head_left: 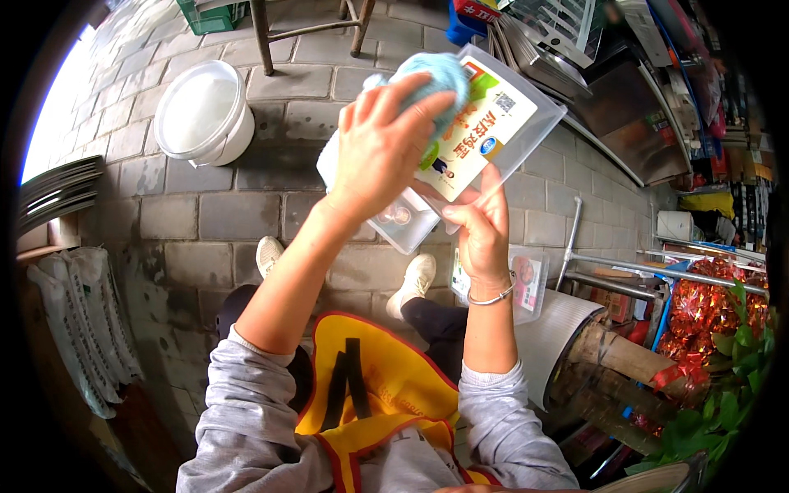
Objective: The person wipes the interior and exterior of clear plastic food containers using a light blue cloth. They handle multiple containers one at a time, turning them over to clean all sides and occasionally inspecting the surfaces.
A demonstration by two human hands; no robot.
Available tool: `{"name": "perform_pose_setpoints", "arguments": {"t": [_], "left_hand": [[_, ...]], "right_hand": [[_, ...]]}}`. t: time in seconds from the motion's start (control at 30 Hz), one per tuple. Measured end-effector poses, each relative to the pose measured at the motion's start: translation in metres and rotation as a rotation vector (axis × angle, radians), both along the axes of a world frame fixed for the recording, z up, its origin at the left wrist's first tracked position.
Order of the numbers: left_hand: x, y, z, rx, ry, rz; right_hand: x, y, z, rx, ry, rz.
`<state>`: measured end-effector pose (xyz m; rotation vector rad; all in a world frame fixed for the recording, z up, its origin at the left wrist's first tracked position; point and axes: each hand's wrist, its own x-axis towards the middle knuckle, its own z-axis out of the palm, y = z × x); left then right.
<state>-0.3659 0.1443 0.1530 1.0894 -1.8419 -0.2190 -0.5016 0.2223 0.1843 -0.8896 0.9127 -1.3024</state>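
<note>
My left hand (380, 146) presses a bunched light blue cloth (448, 76) against a clear plastic box (536, 105), its fingers curled over the cloth. The box is tilted and bears a printed label (470, 135) in cream, green and red. My right hand (483, 234) grips the box's near edge, with the thumb in front and some fingers partly hidden by the plastic. Lower down, partly covered by my hands and the held box, is another clear plastic container (408, 232). A further clear box with a label (530, 287) lies right of my right wrist.
A white bucket (205, 115) stands on the paving at the upper left, near a stool's legs (263, 41). Metal rails (575, 255), a rolled grey mat (538, 345), red tinsel (703, 308) and leafy green plants (727, 411) crowd the right side. Folded white sacks (90, 320) lie left.
</note>
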Motion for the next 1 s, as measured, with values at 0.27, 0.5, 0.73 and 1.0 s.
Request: {"name": "perform_pose_setpoints", "arguments": {"t": [0.27, 0.5, 0.73, 1.0], "left_hand": [[-0.020, 0.043, 0.009, -0.032, -0.104, -0.233], [0.014, 0.001, -0.007, -0.015, -0.005, 0.202], [0.010, 0.014, 0.009, -0.093, 0.251, 0.094], [-0.006, 0.040, 0.008, -0.070, -0.171, -0.074]], "right_hand": [[-0.018, -0.002, -0.024, 0.141, -0.010, -0.139], [-0.006, -0.010, -0.002, -0.081, -0.235, -0.112], [-0.004, -0.013, -0.001, -0.104, -0.189, -0.227], [-0.014, -0.008, -0.001, -0.025, -0.029, -0.131]]}}
